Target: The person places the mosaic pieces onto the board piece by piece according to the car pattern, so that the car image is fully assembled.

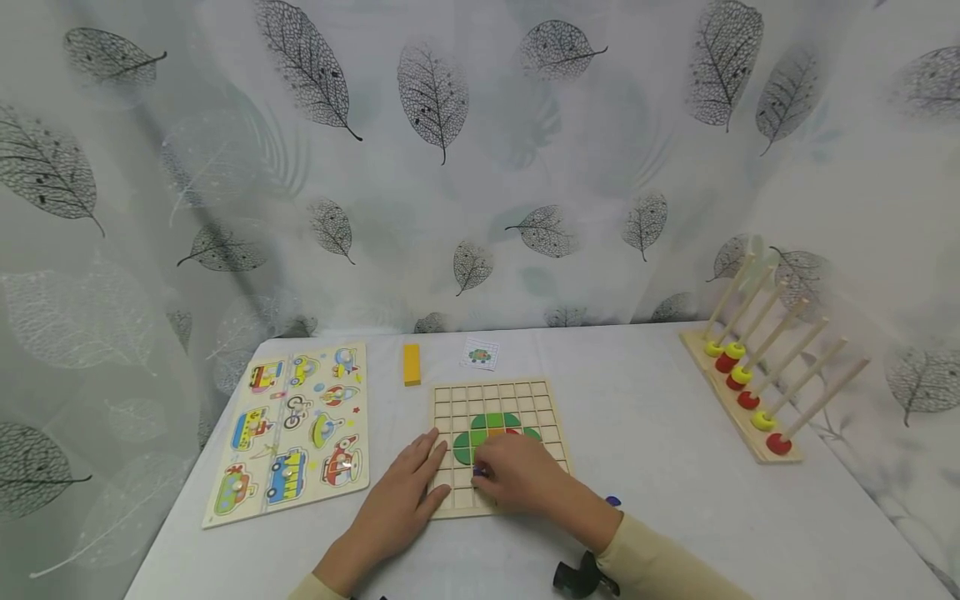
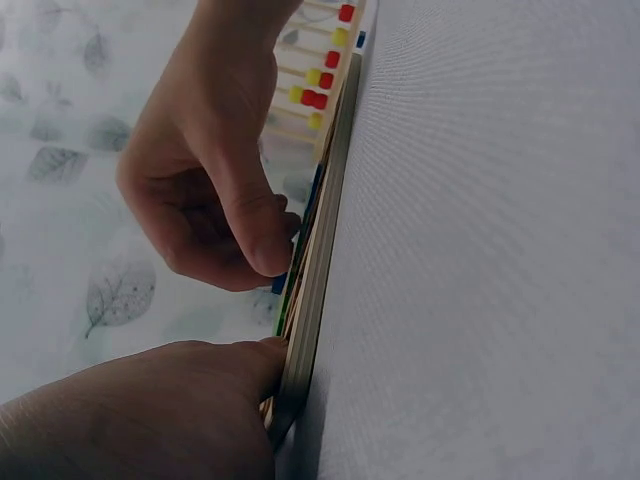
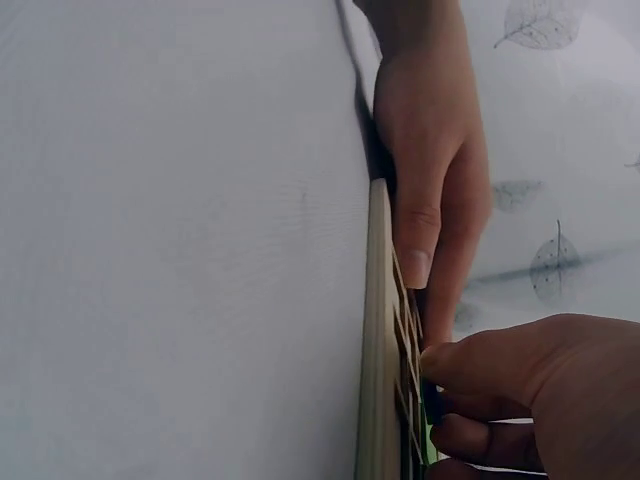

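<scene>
A wooden grid board (image 1: 543, 398) lies on the table, with green tiles (image 1: 491, 422) and a red tile in its middle cells. My left hand (image 1: 427, 467) rests flat with straight fingers on the board's left edge. My right hand (image 1: 486, 472) is curled over the lower cells and pinches a small blue piece (image 1: 478, 472). In the left wrist view the right hand (image 2: 262, 262) holds the blue piece (image 2: 279, 284) against the board (image 2: 325, 230). In the right wrist view, the left hand's fingers (image 3: 415, 225) lie along the board (image 3: 379, 330).
A vehicle peg puzzle (image 1: 292, 429) lies at the left. Behind the board are a yellow block (image 1: 412, 364) and a small picture card (image 1: 480, 354). A peg rack with red and yellow rings (image 1: 753, 379) stands at the right. Another blue piece (image 1: 612, 501) lies beside my right wrist.
</scene>
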A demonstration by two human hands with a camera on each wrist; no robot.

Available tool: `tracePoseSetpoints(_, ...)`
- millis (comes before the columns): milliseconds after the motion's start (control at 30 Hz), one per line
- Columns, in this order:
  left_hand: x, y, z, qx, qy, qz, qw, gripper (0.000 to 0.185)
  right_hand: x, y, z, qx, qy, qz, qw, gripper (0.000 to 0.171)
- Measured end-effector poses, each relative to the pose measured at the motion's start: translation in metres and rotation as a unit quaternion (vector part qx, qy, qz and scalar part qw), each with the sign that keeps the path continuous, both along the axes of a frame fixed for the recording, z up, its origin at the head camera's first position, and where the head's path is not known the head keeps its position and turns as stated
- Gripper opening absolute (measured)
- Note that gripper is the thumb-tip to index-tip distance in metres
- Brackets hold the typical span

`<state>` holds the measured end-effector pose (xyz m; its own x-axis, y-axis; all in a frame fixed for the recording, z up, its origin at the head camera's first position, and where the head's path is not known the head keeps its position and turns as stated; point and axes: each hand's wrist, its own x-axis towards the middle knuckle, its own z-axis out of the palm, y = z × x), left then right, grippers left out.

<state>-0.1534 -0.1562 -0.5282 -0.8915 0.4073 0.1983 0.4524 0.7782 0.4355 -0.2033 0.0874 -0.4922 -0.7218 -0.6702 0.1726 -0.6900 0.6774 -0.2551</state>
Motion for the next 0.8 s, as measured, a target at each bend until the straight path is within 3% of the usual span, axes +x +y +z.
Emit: tracePoseSetpoints(800, -0.0002, -0.0001, -0.0017, 0.0, -0.001, 0.004, 1.0, 0.065, 0.0024, 0.001, -0.0017, -0.023, -0.01, 0.019, 1.0, 0.011)
